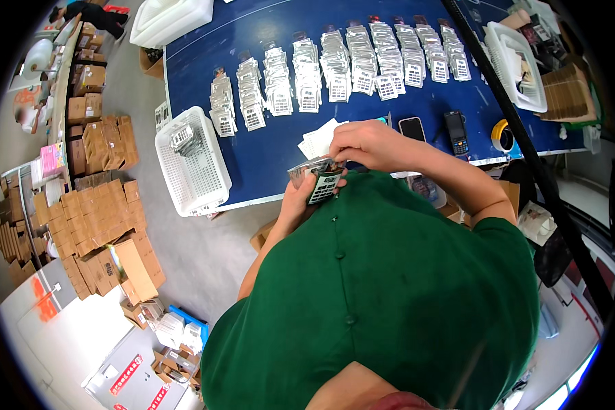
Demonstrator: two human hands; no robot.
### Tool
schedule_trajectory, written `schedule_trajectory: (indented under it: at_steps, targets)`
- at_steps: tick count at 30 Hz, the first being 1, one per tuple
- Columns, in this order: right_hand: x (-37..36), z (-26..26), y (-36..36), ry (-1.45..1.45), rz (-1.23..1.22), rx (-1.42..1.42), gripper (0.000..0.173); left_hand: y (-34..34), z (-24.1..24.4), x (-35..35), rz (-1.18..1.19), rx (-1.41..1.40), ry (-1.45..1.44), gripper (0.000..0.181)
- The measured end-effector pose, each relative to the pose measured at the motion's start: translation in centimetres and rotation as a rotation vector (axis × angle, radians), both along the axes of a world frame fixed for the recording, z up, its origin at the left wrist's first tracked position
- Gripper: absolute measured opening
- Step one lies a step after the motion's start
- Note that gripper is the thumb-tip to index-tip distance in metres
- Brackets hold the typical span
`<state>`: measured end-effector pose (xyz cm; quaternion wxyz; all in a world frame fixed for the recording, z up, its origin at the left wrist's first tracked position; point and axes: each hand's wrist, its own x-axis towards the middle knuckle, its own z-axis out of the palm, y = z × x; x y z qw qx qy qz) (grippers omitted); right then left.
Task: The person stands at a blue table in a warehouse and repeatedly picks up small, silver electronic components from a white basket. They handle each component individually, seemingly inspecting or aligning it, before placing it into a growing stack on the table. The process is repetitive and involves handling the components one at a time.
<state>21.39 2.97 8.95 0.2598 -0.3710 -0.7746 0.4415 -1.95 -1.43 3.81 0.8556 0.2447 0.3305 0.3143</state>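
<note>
My left hand [298,199] holds a small stack of clear plastic packets [325,187] close to my chest, with a printed white label facing up. The fingertips of my right hand [371,146] pinch at the upper edge of these packets; what lies between them is partly hidden. Just beyond, white paper sheets [320,140] lie on the blue table [282,159]. Overlapping rows of similar labelled packets [307,77] stretch across the table's far side. To the left, a white perforated plastic basket [197,177] contains a few packets [183,137].
A smartphone [412,128], a handheld barcode scanner [457,133] and a yellow tape roll [502,136] lie to the right. A black pole [523,125] crosses the right side, before another white basket [512,64]. Cardboard boxes [95,218] are stacked at left. Two people are farther off.
</note>
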Motion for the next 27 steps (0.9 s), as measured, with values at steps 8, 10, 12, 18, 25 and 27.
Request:
schedule_trajectory:
  at_steps: [8, 10, 12, 18, 25, 27]
  targets:
    - [0.1, -1.8, -2.5, 0.056, -0.154, 0.041, 0.008, 0.9, -1.0, 1.7, 0.006, -0.010, 0.079, 0.040]
    - [-0.1, -1.9, -2.7, 0.067, -0.206, 0.070, 0.012, 0.9, -0.6, 2.2, 0.086, -0.062, 0.119, 0.040]
    - [-0.2, -1.6, -3.0, 0.016, -0.263, 0.085, 0.012, 0.9, -0.9, 2.6, 0.111, -0.100, 0.198, 0.038]
    - [-0.9, -4.4, 2.5, 0.266, -0.133, -0.027, 0.006, -0.2, -1.7, 1.4, 0.226, -0.231, 0.102, 0.061]
    - [-10.4, -15.5, 14.1, -0.082, -0.231, -0.100, 0.013, -3.8, -1.6, -4.3, 0.479, -0.254, -0.094, 0.064]
    - [-15.8, -19.7, 15.4, -0.147, -0.137, -0.054, 0.019, -6.3, -1.0, -5.8, 0.625, -0.271, -0.137, 0.064]
